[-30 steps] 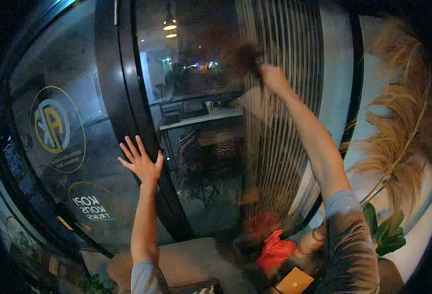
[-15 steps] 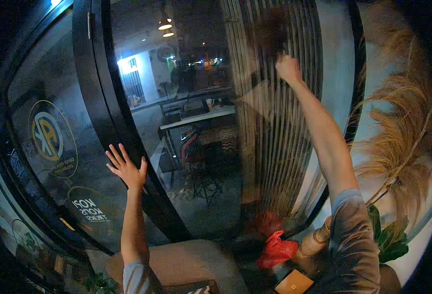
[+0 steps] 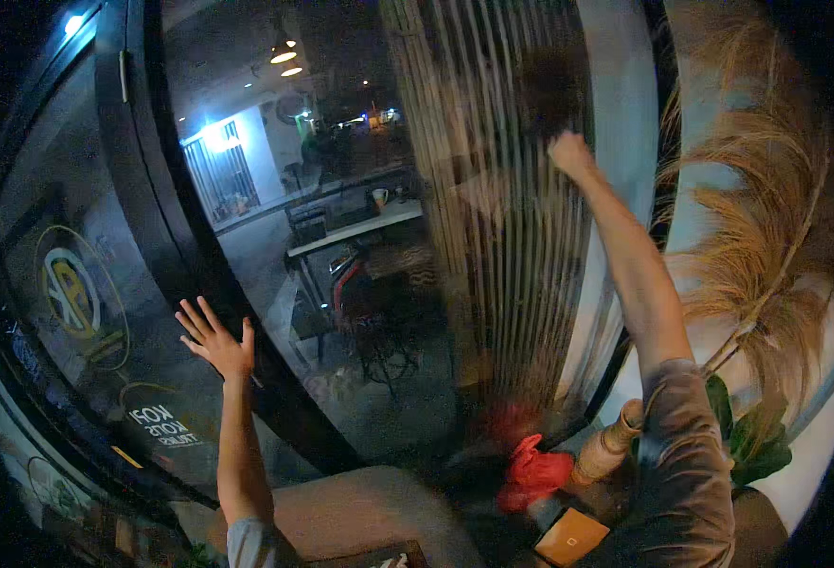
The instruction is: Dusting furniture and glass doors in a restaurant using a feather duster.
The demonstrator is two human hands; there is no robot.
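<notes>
My left hand point(image 3: 220, 339) is spread flat, fingers apart, against the black window frame point(image 3: 185, 241) and the glass beside it. Higher up on the right, my right hand point(image 3: 569, 154) is closed in a fist in front of the large glass pane point(image 3: 370, 312). A dark, blurred brown patch point(image 3: 551, 83) lies just above the fist; whether it is a thing I hold or a reflection is unclear. Behind the pane near that hand run upright slatted poles point(image 3: 493, 284).
Below the glass stand a red crumpled bag point(image 3: 535, 470), a wound tan vase point(image 3: 606, 445) and an orange box point(image 3: 573, 537). A brown seat back point(image 3: 360, 506) is at the lower middle. Dried plumes point(image 3: 758, 256) and green leaves point(image 3: 758, 445) fill the right side.
My right fist has moved slightly right and down, and the dark patch shifts with it. My left hand keeps its place on the frame while the view has turned a little.
</notes>
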